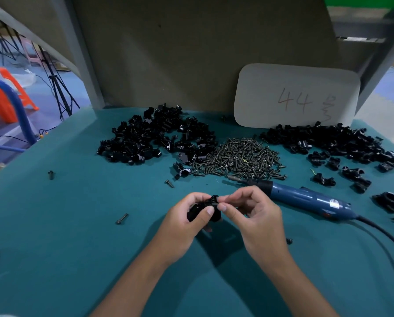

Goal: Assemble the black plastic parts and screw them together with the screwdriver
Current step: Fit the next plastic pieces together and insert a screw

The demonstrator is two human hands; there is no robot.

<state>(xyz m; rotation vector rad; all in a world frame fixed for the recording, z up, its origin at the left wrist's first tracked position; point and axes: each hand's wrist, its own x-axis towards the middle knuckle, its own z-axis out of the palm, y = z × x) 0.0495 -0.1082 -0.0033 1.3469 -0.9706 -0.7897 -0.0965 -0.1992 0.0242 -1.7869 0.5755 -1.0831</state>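
A black plastic part (pixel 203 210) is held just above the teal desk (pixel 77 225), near its front middle, by both hands. The left hand (pixel 187 221) is curled round the body of the part, its thumb laid across the top, while the fingertips of the right hand (pixel 252 216) are pinched at the part's upper end, where a small round black piece is seen; whether a screw is being seated there cannot be told. The fitting step is judged to be under way, with no driving begun: the blue electric screwdriver (pixel 305 197) lies untouched on the desk just beyond the right hand, its cable trailing off to the right. A heap of screws (pixel 241 156) is spread behind the hands, between one pile of black parts (pixel 155 136) on the left and another pile (pixel 333 143) on the right. Which pile, if either, holds finished pieces cannot be made out. A few stray screws (pixel 122 218) are scattered on the desk. Much of the work appears to remain.
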